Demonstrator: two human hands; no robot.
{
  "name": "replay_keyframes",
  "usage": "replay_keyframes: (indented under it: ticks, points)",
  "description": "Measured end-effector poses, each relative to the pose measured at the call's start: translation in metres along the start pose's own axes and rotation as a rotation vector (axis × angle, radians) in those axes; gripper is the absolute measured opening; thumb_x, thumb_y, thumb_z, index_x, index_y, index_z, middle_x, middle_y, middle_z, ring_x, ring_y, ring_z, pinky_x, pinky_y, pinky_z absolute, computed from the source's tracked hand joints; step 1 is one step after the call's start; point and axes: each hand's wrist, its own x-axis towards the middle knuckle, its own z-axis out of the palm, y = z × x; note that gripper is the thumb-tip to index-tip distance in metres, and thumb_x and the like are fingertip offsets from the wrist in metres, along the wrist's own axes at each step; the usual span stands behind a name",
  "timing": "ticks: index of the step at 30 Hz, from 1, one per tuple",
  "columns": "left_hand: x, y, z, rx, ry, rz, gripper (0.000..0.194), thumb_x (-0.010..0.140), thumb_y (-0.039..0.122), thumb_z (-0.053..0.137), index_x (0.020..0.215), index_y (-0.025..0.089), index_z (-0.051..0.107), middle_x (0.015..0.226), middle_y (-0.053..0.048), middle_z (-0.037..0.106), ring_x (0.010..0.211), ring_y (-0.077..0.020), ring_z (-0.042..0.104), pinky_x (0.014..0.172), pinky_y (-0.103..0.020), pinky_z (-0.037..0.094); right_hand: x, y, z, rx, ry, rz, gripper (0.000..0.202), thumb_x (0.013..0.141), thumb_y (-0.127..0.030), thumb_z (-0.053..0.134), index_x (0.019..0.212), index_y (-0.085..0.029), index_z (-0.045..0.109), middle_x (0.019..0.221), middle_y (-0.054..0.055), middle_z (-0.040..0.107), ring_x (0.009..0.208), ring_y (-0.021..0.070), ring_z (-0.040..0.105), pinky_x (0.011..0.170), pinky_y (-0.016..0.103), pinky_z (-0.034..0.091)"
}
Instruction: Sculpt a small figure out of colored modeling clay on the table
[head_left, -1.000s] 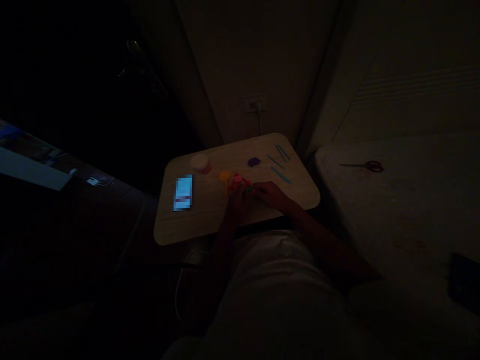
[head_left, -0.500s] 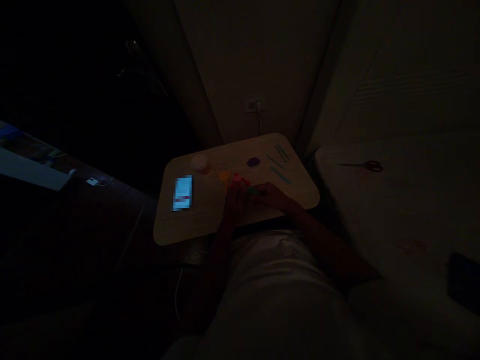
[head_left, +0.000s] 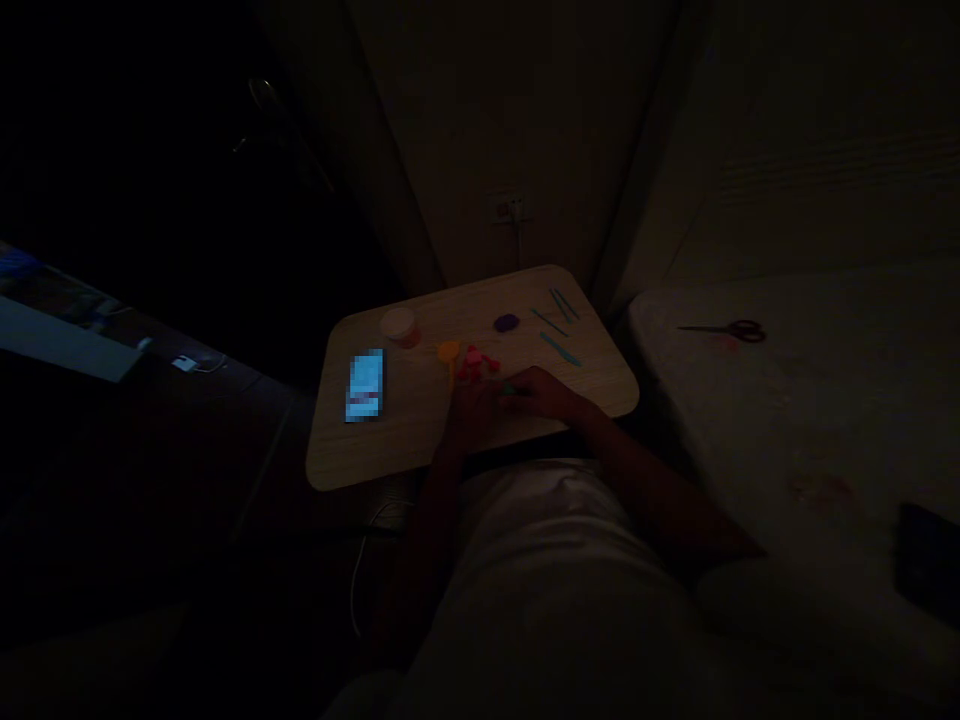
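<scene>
Cloth (head_left: 562, 540), pale and creased, covers the person's front, and two bare forearms reach past it over one small table (head_left: 397, 445). The left hand (head_left: 472, 405) sits lower than half a second ago, when it covered part of the red cluster; it is too dark to tell whether its fingers are spread or pressed together. The right hand (head_left: 541, 392) has its fingers bent in, pinching one green piece (head_left: 511, 389) between the two hands, above the table's near half. That piece has shifted slightly toward the body and to the right. Just beyond the left hand lies the red cluster (head_left: 472, 360), now more fully bared; its separate lumps cannot be counted. One orange tool (head_left: 449, 352), round-headed, lies just left of it, handle toward the person. Farther left is one lit phone (head_left: 365, 385), its screen blurred. Beyond stand one lidded tub (head_left: 400, 327) and one purple lump (head_left: 506, 323). Four teal sticks (head_left: 560, 349), three thin and one broader, lie toward the far right corner. One pair of scissors (head_left: 727, 330) rests on the pale surface (head_left: 735, 420) at right. Farthest, one wall outlet (head_left: 510, 208) has a plug in it.
</scene>
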Motion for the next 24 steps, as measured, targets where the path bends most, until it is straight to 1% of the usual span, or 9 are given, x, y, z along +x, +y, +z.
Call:
replay_keyframes:
  ticks: [3, 5, 8, 11, 15, 17, 20, 24]
  points:
    - [0.0001, -0.0028, 0.0018, 0.008, 0.031, 0.004, 0.052, 0.101, 0.051, 0.054, 0.059, 0.019, 0.052, 0.056, 0.000, 0.050, 0.058, -0.0143, 0.045, 0.058, -0.030, 0.034, 0.0004, -0.0013, -0.0004, 0.034, 0.034, 0.002, 0.053, 0.090, -0.064, 0.057, 0.069, -0.015, 0.062, 0.066, 0.000, 0.057, 0.063, 0.0124, 0.047, 0.061, 0.025, 0.036]
    - [0.0000, -0.0038, 0.0031, -0.014, 0.043, 0.002, 0.053, 0.101, 0.053, 0.052, 0.061, 0.019, 0.054, 0.057, -0.001, 0.052, 0.059, -0.0149, 0.047, 0.059, -0.030, 0.037, 0.0009, -0.0019, -0.0004, 0.052, 0.065, 0.008, 0.056, 0.091, -0.066, 0.055, 0.066, -0.016, 0.058, 0.063, -0.001, 0.053, 0.061, 0.0117, 0.045, 0.060, 0.025, 0.035]
    - [-0.0009, -0.0037, 0.0043, -0.058, 0.050, -0.034, 0.051, 0.103, 0.054, 0.048, 0.069, 0.019, 0.062, 0.065, -0.003, 0.060, 0.066, -0.0164, 0.053, 0.065, -0.030, 0.045, 0.0015, -0.0015, 0.0003, 0.090, 0.091, 0.005, 0.055, 0.090, -0.066, 0.057, 0.067, -0.017, 0.058, 0.062, -0.002, 0.052, 0.061, 0.0117, 0.044, 0.060, 0.025, 0.035]
    - [-0.0021, -0.0021, 0.0045, -0.046, 0.047, -0.053, 0.048, 0.103, 0.054, 0.048, 0.078, 0.017, 0.067, 0.074, -0.004, 0.067, 0.072, -0.0177, 0.059, 0.072, -0.030, 0.050, 0.0019, 0.0004, 0.0007, 0.141, 0.121, 0.019, 0.053, 0.089, -0.066, 0.060, 0.067, -0.017, 0.059, 0.063, -0.002, 0.052, 0.061, 0.0118, 0.043, 0.060, 0.026, 0.035]
    - [-0.0019, -0.0004, 0.0041, -0.026, 0.052, -0.018, 0.042, 0.101, 0.053, 0.053, 0.092, 0.017, 0.073, 0.089, -0.007, 0.075, 0.083, -0.0212, 0.066, 0.083, -0.035, 0.054, 0.0026, 0.0038, -0.0004, 0.204, 0.170, 0.034, 0.055, 0.087, -0.068, 0.061, 0.066, -0.017, 0.060, 0.063, -0.001, 0.053, 0.061, 0.0126, 0.044, 0.061, 0.027, 0.036]
    - [-0.0017, -0.0004, 0.0040, -0.025, 0.046, 0.001, 0.041, 0.099, 0.054, 0.056, 0.096, 0.018, 0.074, 0.093, -0.008, 0.076, 0.087, -0.0228, 0.068, 0.086, -0.036, 0.055, 0.0026, 0.0046, -0.0008, 0.223, 0.184, 0.040, 0.055, 0.086, -0.068, 0.061, 0.067, -0.017, 0.061, 0.063, 0.000, 0.054, 0.062, 0.0130, 0.045, 0.061, 0.027, 0.036]
    - [-0.0019, -0.0014, 0.0035, -0.029, 0.013, 0.012, 0.042, 0.100, 0.055, 0.055, 0.096, 0.018, 0.075, 0.091, -0.007, 0.076, 0.085, -0.0227, 0.069, 0.083, -0.036, 0.057, 0.0021, 0.0037, 0.0000, 0.201, 0.191, 0.036, 0.055, 0.086, -0.069, 0.060, 0.069, -0.017, 0.063, 0.064, 0.000, 0.054, 0.062, 0.0129, 0.045, 0.060, 0.027, 0.036]
    - [-0.0025, -0.0025, 0.0032, -0.047, 0.016, 0.033, 0.043, 0.099, 0.057, 0.055, 0.096, 0.018, 0.075, 0.089, -0.007, 0.076, 0.082, -0.0216, 0.068, 0.081, -0.035, 0.057, 0.0012, 0.0015, 0.0025, 0.124, 0.190, 0.017, 0.053, 0.090, -0.066, 0.058, 0.078, -0.016, 0.069, 0.068, 0.000, 0.059, 0.065, 0.0138, 0.048, 0.062, 0.026, 0.038]
